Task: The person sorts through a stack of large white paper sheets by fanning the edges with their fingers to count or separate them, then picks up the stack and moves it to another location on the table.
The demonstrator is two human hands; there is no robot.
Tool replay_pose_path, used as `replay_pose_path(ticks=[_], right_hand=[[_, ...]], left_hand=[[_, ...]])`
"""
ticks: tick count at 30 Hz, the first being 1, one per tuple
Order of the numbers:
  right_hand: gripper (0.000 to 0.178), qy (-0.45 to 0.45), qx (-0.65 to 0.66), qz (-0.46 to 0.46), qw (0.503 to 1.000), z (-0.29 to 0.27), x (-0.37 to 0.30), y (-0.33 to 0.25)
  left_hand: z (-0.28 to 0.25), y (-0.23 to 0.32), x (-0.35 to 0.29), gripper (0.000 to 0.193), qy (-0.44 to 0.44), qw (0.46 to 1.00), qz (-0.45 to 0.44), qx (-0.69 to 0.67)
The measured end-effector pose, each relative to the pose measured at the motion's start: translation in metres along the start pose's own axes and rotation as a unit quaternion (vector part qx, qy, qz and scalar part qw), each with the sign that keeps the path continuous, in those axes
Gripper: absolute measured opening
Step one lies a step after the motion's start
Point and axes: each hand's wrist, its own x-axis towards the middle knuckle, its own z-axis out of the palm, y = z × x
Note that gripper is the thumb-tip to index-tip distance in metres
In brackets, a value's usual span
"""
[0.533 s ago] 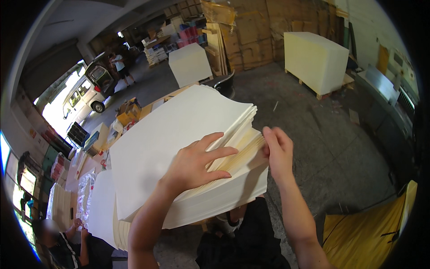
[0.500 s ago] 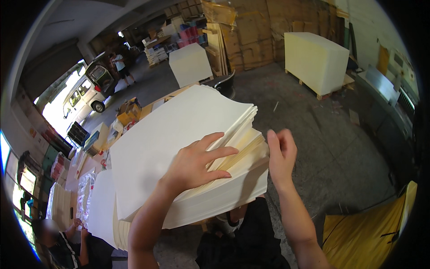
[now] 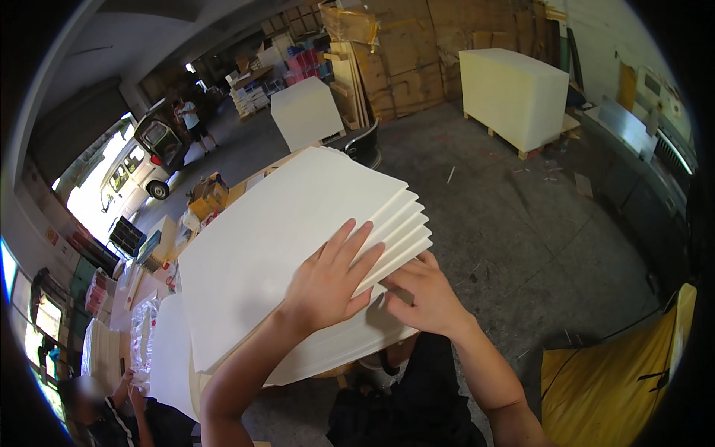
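A tall stack of large white paper sheets [image 3: 275, 223] lies before me, its right corner fanned into several stepped layers [image 3: 402, 223]. My left hand [image 3: 324, 283] rests on the top sheet near that corner, open, with fingers spread flat and the thumb at the layers' near edge. At the fanned corner, my right hand [image 3: 428, 294] reaches in from the right, its fingers apart. Some of its fingertips are partly hidden at the underside of the raised layers. Below them, lower sheets [image 3: 328, 350] show in a gap between the two hands.
More white sheets [image 3: 170, 343] lie at the left, near a seated person [image 3: 104, 406]. Beyond are a cardboard box [image 3: 207, 195], two pale block-shaped stacks on pallets [image 3: 514, 100], a black chair [image 3: 365, 145] and a van [image 3: 138, 167]. Yellow sheeting [image 3: 611, 380] stands at lower right.
My right hand has moved left from beside the stack to the corner's underside. The corner layers are now raised and evenly stepped, and my left hand still lies on top.
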Motion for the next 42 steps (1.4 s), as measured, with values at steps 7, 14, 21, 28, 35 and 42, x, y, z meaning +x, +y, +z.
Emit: replay_pose_path(ticks=[7, 14, 21, 28, 35, 42], right_hand=[[0.016, 0.116, 0.056, 0.008, 0.992, -0.01, -0.004, 0.013], [0.036, -0.06, -0.174, 0.187, 0.965, -0.059, 0.008, 0.015], [0.043, 0.12, 0.17, 0.269, 0.94, -0.014, 0.042, 0.011], [0.042, 0.125, 0.347, 0.312, 0.875, -0.012, 0.051, 0.009], [0.039, 0.133, 0.479, 0.331, 0.802, -0.019, 0.052, 0.009], [0.041, 0.114, 0.473, 0.322, 0.812, -0.019, 0.048, 0.017]], left_hand=[[0.02, -0.011, 0.008, 0.065, 0.036, 0.999, -0.018, 0.023], [0.003, -0.004, 0.004, 0.07, 0.004, 0.997, -0.074, -0.008], [-0.019, -0.013, 0.014, 0.059, -0.031, 0.994, -0.072, -0.07], [-0.013, -0.026, 0.005, 0.036, -0.039, 0.992, -0.066, -0.102], [-0.018, -0.018, 0.001, 0.062, -0.031, 0.992, -0.074, -0.093], [-0.017, -0.028, 0.001, 0.069, -0.046, 0.992, -0.054, -0.102]])
